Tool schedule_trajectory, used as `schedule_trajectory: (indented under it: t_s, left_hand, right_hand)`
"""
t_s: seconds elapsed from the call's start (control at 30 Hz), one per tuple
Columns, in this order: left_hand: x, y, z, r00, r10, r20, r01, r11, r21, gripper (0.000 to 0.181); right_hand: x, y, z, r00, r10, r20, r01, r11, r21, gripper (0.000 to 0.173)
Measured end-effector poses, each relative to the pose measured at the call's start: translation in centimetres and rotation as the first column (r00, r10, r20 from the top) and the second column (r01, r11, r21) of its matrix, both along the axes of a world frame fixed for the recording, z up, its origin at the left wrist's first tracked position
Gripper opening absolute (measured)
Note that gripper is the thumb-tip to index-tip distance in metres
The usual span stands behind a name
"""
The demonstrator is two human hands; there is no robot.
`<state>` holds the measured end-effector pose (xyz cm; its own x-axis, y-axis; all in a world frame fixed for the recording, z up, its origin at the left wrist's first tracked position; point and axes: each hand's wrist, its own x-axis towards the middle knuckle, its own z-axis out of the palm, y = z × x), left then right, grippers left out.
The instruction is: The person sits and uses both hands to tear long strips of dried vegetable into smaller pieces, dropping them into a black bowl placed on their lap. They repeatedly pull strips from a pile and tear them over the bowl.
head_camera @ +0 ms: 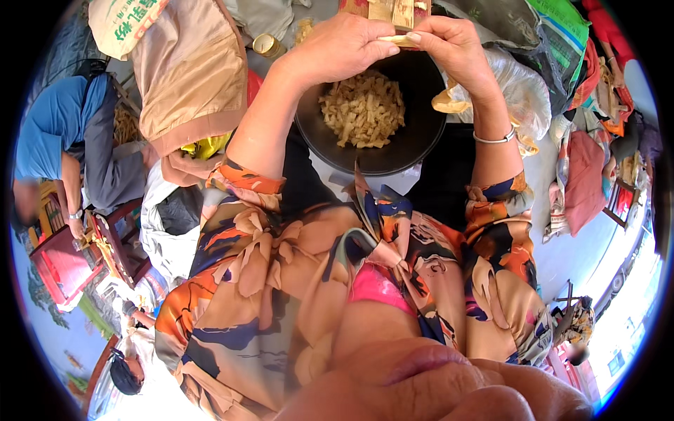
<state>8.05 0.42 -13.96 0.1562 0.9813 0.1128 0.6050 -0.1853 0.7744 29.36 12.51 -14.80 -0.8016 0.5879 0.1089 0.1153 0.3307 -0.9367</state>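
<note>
Both of my hands meet at the top of the view, over the far rim of a dark basin (426, 123). Between them lies a thin pale yellow strip (398, 40) of what looks like dried plant material. My left hand (350, 44) pinches its left end with thumb and fingers. On the right end are the thumb and fingertips of my right hand (453, 44); a silvery bangle circles that wrist. A heap of short, pale chopped pieces (363, 108) rests in the basin. Just beyond my hands is a red bench end (355, 7) with pale wooden pieces (403, 11) on it.
A tan cloth (189, 68) hangs at left, near a small open tin (267, 46). On the right sit a clear plastic bag (518, 87) and a green woven sack (563, 31). A co-worker in blue (52, 126) bends over a red stool at far left; other people are farther off.
</note>
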Motion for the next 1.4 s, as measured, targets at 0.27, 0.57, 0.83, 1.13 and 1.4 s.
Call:
schedule_trajectory:
  t_s: [0.27,0.57,0.83,1.13,1.4]
  left_hand:
    - [-1.0,5.9,-0.7,0.896,0.425,-0.129,-0.396,0.896,0.201,0.025]
    - [-1.9,6.5,-3.6,0.902,0.412,-0.128,-0.401,0.91,0.105,0.024]
    - [0.7,2.3,-0.5,0.933,0.356,0.047,-0.359,0.924,0.131,0.033]
    - [0.8,1.3,0.6,0.954,0.195,0.226,-0.241,0.951,0.196,0.037]
    - [0.1,0.9,0.7,0.969,0.145,0.197,-0.193,0.949,0.248,0.029]
  right_hand:
    - [-3.6,4.9,0.2,0.931,-0.365,-0.001,0.301,0.765,0.57,0.017]
    - [-4.1,5.4,-1.1,0.783,-0.539,0.31,0.174,0.669,0.723,0.023]
    - [-3.5,1.7,0.1,0.984,-0.17,-0.045,0.102,0.762,-0.64,0.024]
    - [-1.2,0.8,1.1,0.99,-0.039,-0.136,-0.056,0.773,-0.631,0.018]
    - [-1.4,0.5,0.5,0.98,0.02,0.199,0.062,0.915,-0.398,0.017]
